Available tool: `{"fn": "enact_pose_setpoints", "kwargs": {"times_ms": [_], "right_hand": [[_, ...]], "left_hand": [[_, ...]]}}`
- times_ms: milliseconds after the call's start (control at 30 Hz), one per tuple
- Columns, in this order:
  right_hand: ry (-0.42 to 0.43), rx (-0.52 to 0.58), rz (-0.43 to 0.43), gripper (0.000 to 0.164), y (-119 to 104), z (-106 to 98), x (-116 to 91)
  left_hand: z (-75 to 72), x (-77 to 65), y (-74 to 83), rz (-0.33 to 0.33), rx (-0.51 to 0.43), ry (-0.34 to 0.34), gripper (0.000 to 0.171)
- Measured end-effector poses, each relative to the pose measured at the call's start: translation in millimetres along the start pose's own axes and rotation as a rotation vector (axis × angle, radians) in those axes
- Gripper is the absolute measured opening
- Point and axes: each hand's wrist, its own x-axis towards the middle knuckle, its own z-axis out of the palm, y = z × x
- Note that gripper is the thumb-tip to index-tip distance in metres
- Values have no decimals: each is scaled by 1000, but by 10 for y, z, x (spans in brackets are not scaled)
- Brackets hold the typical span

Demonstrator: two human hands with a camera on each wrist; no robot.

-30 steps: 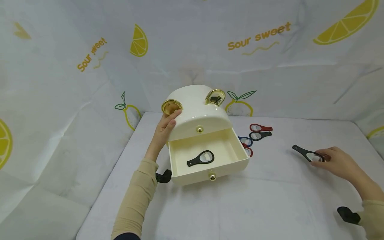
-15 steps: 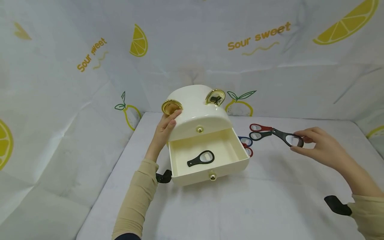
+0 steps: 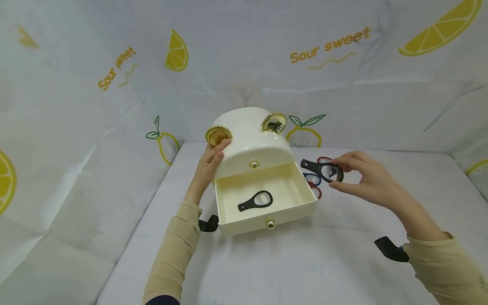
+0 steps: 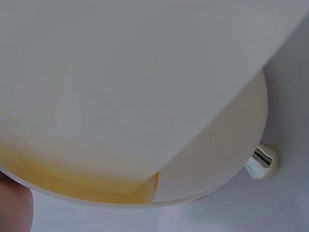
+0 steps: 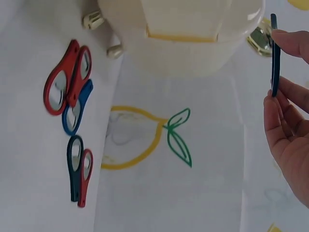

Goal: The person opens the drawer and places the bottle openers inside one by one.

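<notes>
My right hand (image 3: 366,178) pinches a black bottle opener (image 3: 310,164) by its ring between thumb and fingers. Its handle points left, right beside the drawer's back right corner; in the right wrist view this bottle opener (image 5: 275,60) shows edge-on. The white box (image 3: 248,131) has two gold ears, and its lower drawer (image 3: 282,180) is pulled out with another black bottle opener (image 3: 249,204) lying inside. With fingers extended, my left hand (image 3: 207,165) rests on the box's left side below the left gold ear (image 3: 218,135). Part of that hand is hidden behind the box.
Several more openers lie on the table right of the box: a blue opener (image 5: 72,118) beside red openers (image 5: 58,92), and a dark opener (image 5: 75,166) against a thin red one (image 5: 85,176). A lemon-print cloth (image 3: 343,106) hangs behind the table.
My right hand has moved left and a little away from me with the bottle opener, from the table's right side to beside the drawer. The left hand and box have stayed put.
</notes>
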Motion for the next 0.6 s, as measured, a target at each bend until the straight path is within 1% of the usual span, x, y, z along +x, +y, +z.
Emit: {"fn": "enact_pose_setpoints", "kwargs": {"times_ms": [100,167,267,300,333,467,500,533,600], "right_hand": [[13,78,-74,50,-99,93,85],[7,120,-122,50,-159,159,141],[-12,175,-158,48,-250,264,223],[-20,190,-168,48,-280,299,247],[-28,207,-178,48,-310,336,269],[-61,262,-201,46,-438,478,340],[-77,270,-197,45,-466,512,355],[-91,277,-190,45,-495,545,370],[-127,287,-168,44,-543,609,399]], "left_hand": [[0,-2,10,-8,2,2,74],[2,-1,14,-7,-2,2,76],[8,4,16,-1,-8,3,76],[6,11,-18,4,-8,3,71],[8,10,-17,6,-11,3,70],[12,5,-4,9,-13,4,71],[12,3,-3,6,-9,3,73],[13,-4,31,4,-10,3,78],[11,-2,27,-1,-12,4,79]]}}
